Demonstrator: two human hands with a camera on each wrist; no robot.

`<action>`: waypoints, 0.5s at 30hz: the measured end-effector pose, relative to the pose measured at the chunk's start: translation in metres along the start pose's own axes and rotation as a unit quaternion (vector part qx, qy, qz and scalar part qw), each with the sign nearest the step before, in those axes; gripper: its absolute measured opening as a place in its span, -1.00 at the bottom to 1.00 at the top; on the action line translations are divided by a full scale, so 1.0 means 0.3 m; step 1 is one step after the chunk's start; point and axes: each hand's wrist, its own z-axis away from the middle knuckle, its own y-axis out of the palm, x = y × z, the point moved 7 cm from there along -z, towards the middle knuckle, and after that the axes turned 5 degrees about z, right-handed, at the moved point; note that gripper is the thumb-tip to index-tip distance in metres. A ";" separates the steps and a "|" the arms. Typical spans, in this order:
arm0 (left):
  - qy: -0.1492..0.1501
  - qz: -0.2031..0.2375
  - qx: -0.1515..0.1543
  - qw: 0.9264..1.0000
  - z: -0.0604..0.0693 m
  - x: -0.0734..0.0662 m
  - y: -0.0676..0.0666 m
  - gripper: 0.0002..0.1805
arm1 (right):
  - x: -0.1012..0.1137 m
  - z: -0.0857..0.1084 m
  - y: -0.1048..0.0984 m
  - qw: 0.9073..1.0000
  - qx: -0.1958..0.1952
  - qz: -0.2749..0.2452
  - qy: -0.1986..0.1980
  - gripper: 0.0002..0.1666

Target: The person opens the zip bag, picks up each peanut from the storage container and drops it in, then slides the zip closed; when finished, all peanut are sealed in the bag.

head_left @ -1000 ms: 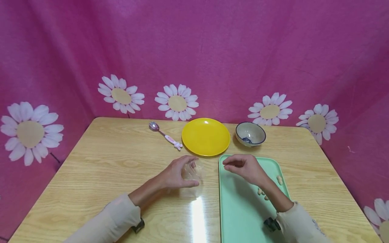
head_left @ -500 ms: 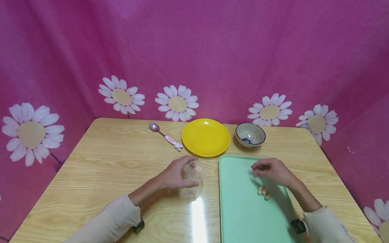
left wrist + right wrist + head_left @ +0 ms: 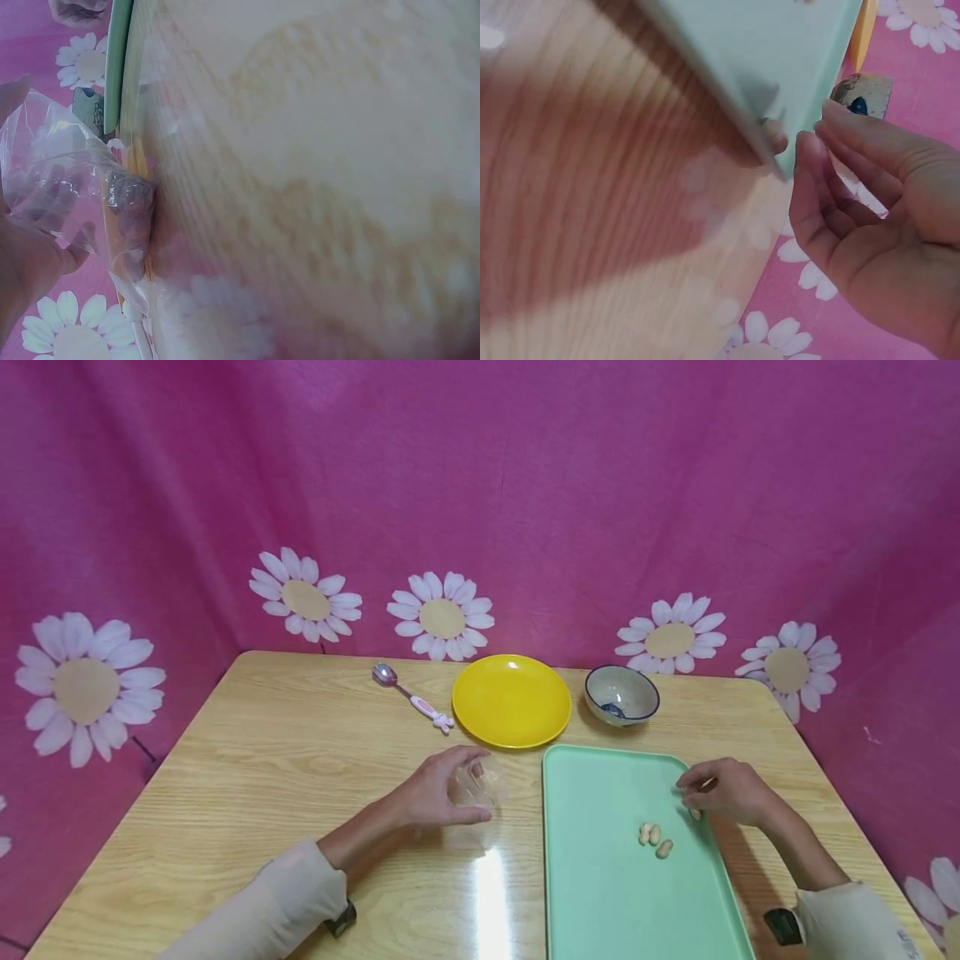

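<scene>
The left hand (image 3: 435,793) curled round a bag (image 3: 483,783), probably slippery and limp. Just below the right hand (image 3: 731,789), fingertips apart and unladen, lay a peanut (image 3: 696,814), likely light, brittle, best pinched gently mid-shell.

Thin, glossy, crinkled plastic bag (image 3: 480,783) in the grip of the left hand (image 3: 441,791).
Beyond the grip, the yellow plate (image 3: 512,702) is smooth and shiny, the spoon (image 3: 416,699) polished metal with a plastic-looking handle (image 3: 431,712), the bowl (image 3: 622,691) glazed like ceramic. To the grip's right, dry, matt peanuts (image 3: 655,835) lie on a smooth, plastic-looking tray (image 3: 600,843); under it, a glossy wood-grain tabletop (image 3: 300,752); behind everything, a matt cloth backdrop (image 3: 525,510).
</scene>
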 end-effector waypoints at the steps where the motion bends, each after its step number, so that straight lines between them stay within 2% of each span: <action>1: 0.001 0.000 0.000 1.000 0.000 0.001 0.001 -0.17 | -0.008 0.000 0.002 1.000 0.005 0.003 0.006 -0.74; 9: 0.009 -0.006 0.000 1.000 -0.001 0.004 0.002 -0.18 | -0.054 -0.002 0.018 0.998 0.011 0.025 0.048 -0.71; 15: 0.008 -0.003 0.001 1.000 -0.001 0.006 0.002 -0.17 | -0.064 0.003 0.024 0.998 0.009 0.029 0.051 -0.87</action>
